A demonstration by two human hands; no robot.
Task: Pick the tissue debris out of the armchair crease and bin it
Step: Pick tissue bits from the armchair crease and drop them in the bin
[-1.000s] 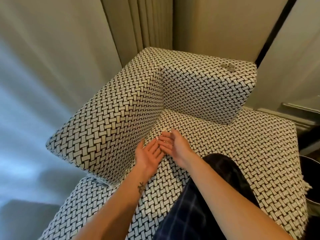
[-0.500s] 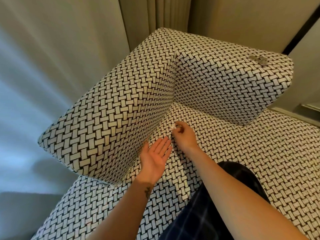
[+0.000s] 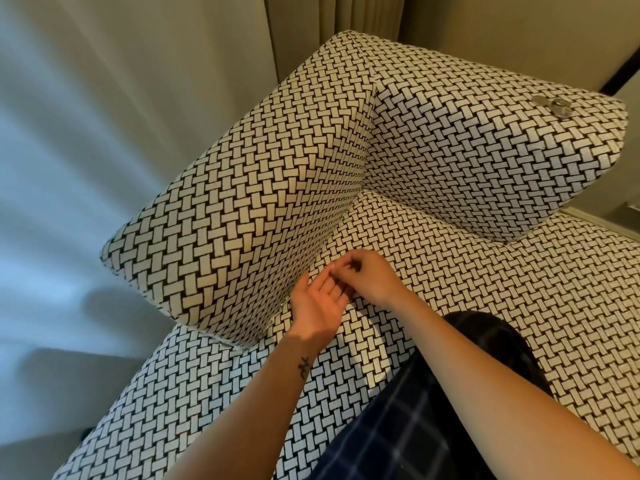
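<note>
Coins [image 3: 553, 106] atop armchair [image 3: 242, 202], curtain [image 3: 104, 98] behind

There is one armchair [image 3: 450, 150], covered in a single black-and-white woven pattern. Two hands are over its seat, one left hand [image 3: 317, 306] and one right hand [image 3: 370, 275], and the left forearm has one small tattoo [image 3: 304, 367]. One checked trouser leg [image 3: 433, 410] shows. A cluster of silvery discs [image 3: 552, 105] lies on the chair's top, two or three. Any tissue debris at the right fingertips is too small to count.
</note>
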